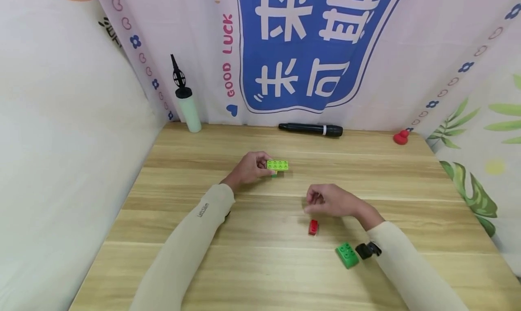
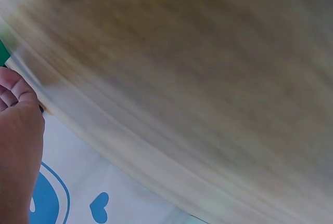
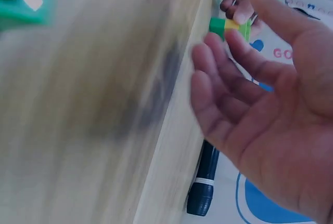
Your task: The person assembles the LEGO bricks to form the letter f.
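Observation:
My left hand (image 1: 253, 167) pinches a small stack of toy building bricks (image 1: 277, 165) at the middle of the table. Lime green tops the stack, with eight studs showing; the right wrist view shows yellow and darker green (image 3: 217, 27) layers too. My right hand (image 1: 331, 200) hovers to the right and nearer, fingers loosely curled around nothing. Just below it lies a small red brick (image 1: 313, 227). A green brick (image 1: 347, 255) with rounded edges rests farther toward the right forearm. In the left wrist view the left hand (image 2: 18, 130) shows only at the left edge.
Along the back of the wooden table (image 1: 260, 275) lie a black microphone (image 1: 311, 129) and a small red rounded object (image 1: 401, 137). A pale green hand pump (image 1: 188, 105) stands at the back left. Behind hangs a printed cloth (image 1: 220, 76).

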{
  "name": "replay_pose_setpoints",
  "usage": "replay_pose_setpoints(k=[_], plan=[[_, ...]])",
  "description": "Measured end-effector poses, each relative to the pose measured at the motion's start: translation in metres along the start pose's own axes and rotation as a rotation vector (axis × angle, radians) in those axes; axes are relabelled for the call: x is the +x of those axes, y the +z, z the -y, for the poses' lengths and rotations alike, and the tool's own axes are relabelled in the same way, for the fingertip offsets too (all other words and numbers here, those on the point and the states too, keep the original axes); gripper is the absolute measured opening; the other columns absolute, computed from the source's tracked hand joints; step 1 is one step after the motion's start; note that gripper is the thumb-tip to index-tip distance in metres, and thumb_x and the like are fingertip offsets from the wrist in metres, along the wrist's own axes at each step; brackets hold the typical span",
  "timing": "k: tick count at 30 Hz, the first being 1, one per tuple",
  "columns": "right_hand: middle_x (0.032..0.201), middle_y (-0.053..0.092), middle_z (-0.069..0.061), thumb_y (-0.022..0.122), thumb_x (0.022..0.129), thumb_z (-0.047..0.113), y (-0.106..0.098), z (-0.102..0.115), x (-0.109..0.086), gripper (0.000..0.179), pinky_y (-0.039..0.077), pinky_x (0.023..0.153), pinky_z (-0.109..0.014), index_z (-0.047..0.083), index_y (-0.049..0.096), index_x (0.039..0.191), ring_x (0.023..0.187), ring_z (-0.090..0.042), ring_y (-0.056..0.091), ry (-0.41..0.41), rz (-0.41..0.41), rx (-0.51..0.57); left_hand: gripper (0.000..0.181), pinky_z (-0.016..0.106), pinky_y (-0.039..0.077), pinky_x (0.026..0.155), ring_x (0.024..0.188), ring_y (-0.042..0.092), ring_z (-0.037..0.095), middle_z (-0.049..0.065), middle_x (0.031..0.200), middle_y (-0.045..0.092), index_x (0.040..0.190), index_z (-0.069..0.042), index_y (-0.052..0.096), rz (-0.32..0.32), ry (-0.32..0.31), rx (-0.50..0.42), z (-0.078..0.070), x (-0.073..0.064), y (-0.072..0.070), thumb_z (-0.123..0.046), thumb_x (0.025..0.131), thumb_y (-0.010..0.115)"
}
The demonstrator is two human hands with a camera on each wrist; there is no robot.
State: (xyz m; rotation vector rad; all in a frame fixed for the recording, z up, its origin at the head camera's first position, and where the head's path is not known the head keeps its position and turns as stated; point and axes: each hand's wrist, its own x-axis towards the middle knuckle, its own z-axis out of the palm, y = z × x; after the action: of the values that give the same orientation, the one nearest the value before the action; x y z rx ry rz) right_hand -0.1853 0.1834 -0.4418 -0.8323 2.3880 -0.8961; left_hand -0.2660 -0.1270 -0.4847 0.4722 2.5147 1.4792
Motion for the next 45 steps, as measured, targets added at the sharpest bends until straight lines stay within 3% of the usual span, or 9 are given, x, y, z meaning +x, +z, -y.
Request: replay_pose_setpoints(k=[3,6,14,22,30,40,45], plan=[[0.098,0.068,-0.005,0.084,0.095,0.029,0.007,0.005,-0.013,0.037,0.055,0.079,-0.024,0.003,0.063,0.109,0.089,-0.012,0.062,0.027,0.073,0.011,0.033,0.022,0.048,0.074,0.085,0.057,0.016,0.006,0.096,0.066,0.122,-0.005,0.075,0.004,0.001,-0.008,0.001,0.0,0.001,-0.013,0.092,0.087],[0.095,0.065,-0.005,0.089,0.091,0.03,0.014,0.011,-0.019,0.043,0.053,0.075,-0.024,0.003,0.061,0.108,0.086,-0.012,0.058,0.054,0.089,-0.006,0.034,0.021,0.048,0.074,0.085,0.057,0.016,0.007,0.097,0.067,0.122,-0.004,0.075,0.001,-0.002,-0.01,0.003,-0.001,0.0,-0.011,0.091,0.087],[0.093,0.065,-0.002,0.092,0.087,0.027,0.035,0.018,-0.024,0.039,0.052,0.072,-0.022,0.008,0.062,0.104,0.082,-0.011,0.058,0.082,0.005,-0.044,0.034,0.021,0.048,0.074,0.085,0.057,0.016,0.007,0.098,0.067,0.124,-0.004,0.075,-0.003,-0.006,-0.005,0.002,-0.003,-0.003,-0.011,0.092,0.086],[0.09,0.067,0.002,0.093,0.085,0.026,0.042,0.011,-0.025,0.038,0.053,0.071,-0.022,0.007,0.065,0.102,0.08,-0.009,0.06,0.13,-0.066,-0.031,0.033,0.02,0.047,0.073,0.084,0.056,0.015,0.006,0.095,0.066,0.122,-0.003,0.074,-0.01,-0.011,-0.021,0.005,-0.002,-0.001,-0.009,0.092,0.086],[0.086,0.067,0.004,0.093,0.085,0.023,0.043,0.009,-0.024,0.03,0.053,0.07,-0.021,0.01,0.07,0.099,0.078,-0.007,0.059,0.085,-0.135,-0.071,0.034,0.02,0.047,0.073,0.084,0.056,0.015,0.007,0.096,0.066,0.124,-0.003,0.074,-0.013,-0.014,-0.018,0.006,-0.003,0.0,-0.009,0.092,0.086],[0.104,0.072,0.0,0.095,0.082,0.015,0.044,0.011,-0.023,0.036,0.057,0.08,-0.022,0.01,0.074,0.112,0.095,-0.012,0.066,0.092,-0.122,-0.027,0.033,0.021,0.048,0.074,0.085,0.058,0.015,0.008,0.097,0.067,0.123,-0.002,0.074,-0.016,0.003,-0.006,0.004,-0.001,0.003,-0.009,0.093,0.085],[0.101,0.071,0.001,0.091,0.086,0.013,0.042,0.005,-0.024,0.029,0.057,0.079,-0.022,0.011,0.074,0.109,0.092,-0.01,0.065,0.067,-0.136,-0.026,0.034,0.021,0.048,0.073,0.084,0.057,0.015,0.007,0.096,0.066,0.124,-0.004,0.074,-0.011,0.006,0.001,0.002,-0.001,0.003,-0.01,0.093,0.085]])
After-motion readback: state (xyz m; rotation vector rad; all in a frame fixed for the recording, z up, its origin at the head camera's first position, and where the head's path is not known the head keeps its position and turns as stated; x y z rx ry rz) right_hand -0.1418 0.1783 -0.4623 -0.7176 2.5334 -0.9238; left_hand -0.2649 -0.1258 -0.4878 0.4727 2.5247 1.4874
